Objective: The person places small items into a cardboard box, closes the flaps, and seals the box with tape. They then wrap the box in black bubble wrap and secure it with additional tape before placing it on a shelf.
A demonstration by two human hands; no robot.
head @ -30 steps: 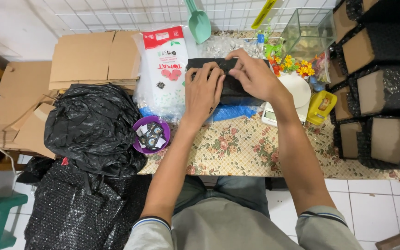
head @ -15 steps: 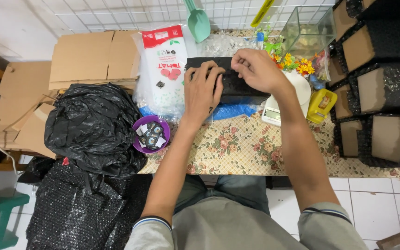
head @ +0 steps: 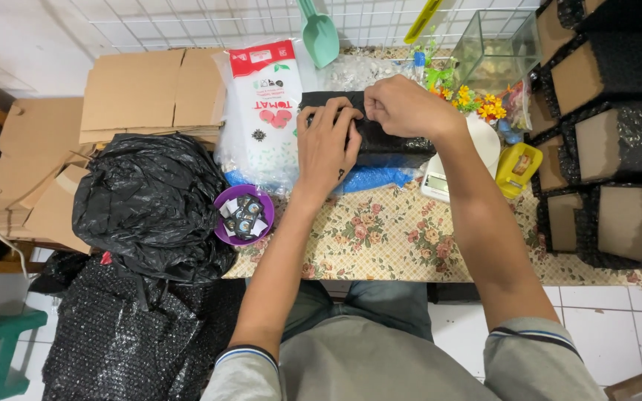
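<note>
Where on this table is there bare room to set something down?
Bare floral cloth between the purple bowl and the wrapped boxes, around both forearms. The far edge is crowded: seed bag, black parcel under both hands, scale, glass tank.

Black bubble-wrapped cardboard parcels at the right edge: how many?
5: top corner, below it, middle, small low one, lowest right. More may lie outside the frame.

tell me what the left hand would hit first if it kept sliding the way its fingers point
Probably the green scoop by the wire grid at the table's far edge, once the left hand cleared the black-wrapped parcel under it; depth is hard to judge.
</note>
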